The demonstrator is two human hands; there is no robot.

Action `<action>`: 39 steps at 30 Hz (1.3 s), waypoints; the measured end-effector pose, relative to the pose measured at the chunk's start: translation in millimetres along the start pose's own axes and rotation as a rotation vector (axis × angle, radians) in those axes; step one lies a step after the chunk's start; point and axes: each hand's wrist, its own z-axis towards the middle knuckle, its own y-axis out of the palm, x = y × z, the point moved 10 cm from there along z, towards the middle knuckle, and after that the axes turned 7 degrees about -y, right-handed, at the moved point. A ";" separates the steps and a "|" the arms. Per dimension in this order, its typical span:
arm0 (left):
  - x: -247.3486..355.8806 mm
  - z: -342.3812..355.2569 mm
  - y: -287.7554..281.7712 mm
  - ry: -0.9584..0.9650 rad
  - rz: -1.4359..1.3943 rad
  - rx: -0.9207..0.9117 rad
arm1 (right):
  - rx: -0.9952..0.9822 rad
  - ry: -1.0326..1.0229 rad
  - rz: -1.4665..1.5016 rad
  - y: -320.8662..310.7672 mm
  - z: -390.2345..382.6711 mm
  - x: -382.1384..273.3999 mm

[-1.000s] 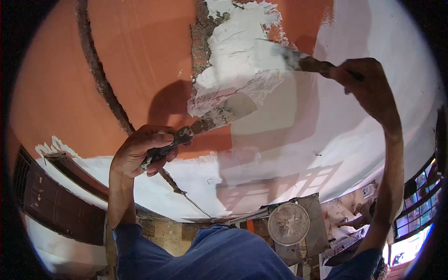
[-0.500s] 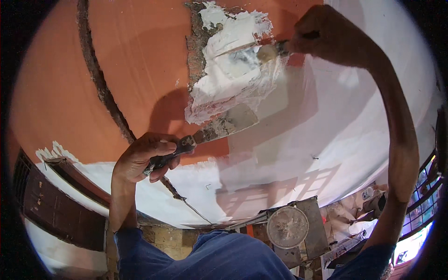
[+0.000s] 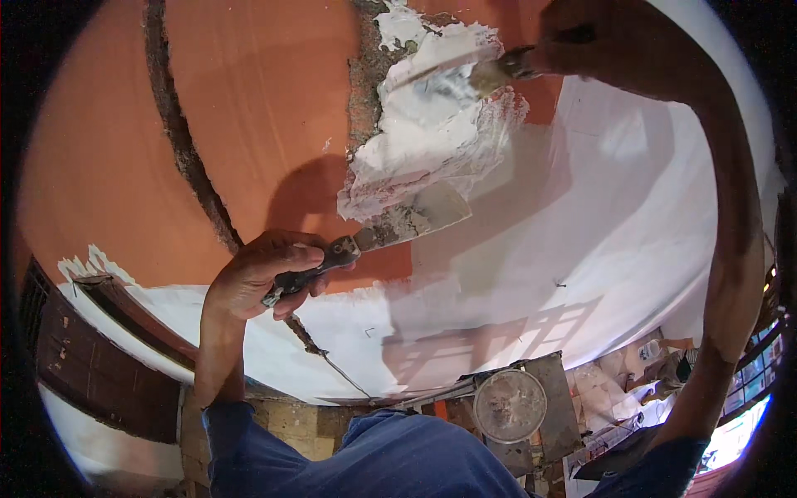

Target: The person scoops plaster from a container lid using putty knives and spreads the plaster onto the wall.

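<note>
My left hand (image 3: 274, 270) grips the dark handle of a putty knife (image 3: 411, 217), whose plaster-smeared blade points up and right. Above it, thick white filler (image 3: 415, 149) covers part of a rough exposed strip (image 3: 365, 91) in the orange wall (image 3: 266, 100). My right hand (image 3: 594, 46) is closed on the handle of a second putty knife (image 3: 496, 70). Its blade lies on the filler at the top, slightly blurred; whether it presses there is hard to tell. A long dark groove (image 3: 174, 116) runs down the wall at left.
White paint (image 3: 465, 299) covers the lower and right wall. Below are a round, dirty bucket top (image 3: 509, 402) and grey boards (image 3: 560, 415). A dark wooden door or shutter (image 3: 100, 357) is at lower left. A partly visible person (image 3: 677, 373) and barred window (image 3: 751, 373) are at lower right.
My right hand has moved upward, carrying its knife from the right side of the filler to its top, with the arm now more raised. My left hand and knife have shifted only slightly.
</note>
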 end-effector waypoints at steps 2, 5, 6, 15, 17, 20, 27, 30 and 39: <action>-8.3 -12.2 -9.7 0.006 -0.016 0.059 | 0.455 0.417 -0.133 26.1 -150.9 77.3; 0.9 17.6 6.3 0.023 -0.016 -0.050 | -0.188 -0.252 0.099 -15.3 75.1 -28.9; 3.8 17.5 9.9 0.038 -0.009 -0.085 | -0.204 -0.202 0.041 -27.2 77.8 -24.6; -2.2 9.8 -4.4 0.005 -0.027 -0.006 | -0.144 -0.188 0.042 -12.5 77.0 -37.4; -1.6 10.8 -0.5 -0.009 -0.025 -0.024 | -0.142 -0.182 0.047 -10.1 74.6 -36.7; -3.6 10.9 0.9 -0.022 -0.024 -0.039 | -0.139 -0.192 0.067 -5.3 70.6 -40.6; -9.6 20.4 3.4 -0.008 0.001 -0.026 | -0.116 -0.225 0.117 0.2 60.9 -41.6; -13.2 22.6 5.4 -0.044 0.006 -0.034 | -0.097 -0.229 0.148 -5.0 49.8 -34.1; -21.1 8.9 6.1 -0.077 0.006 -0.046 | -0.062 -0.006 -0.031 -16.8 -34.7 14.1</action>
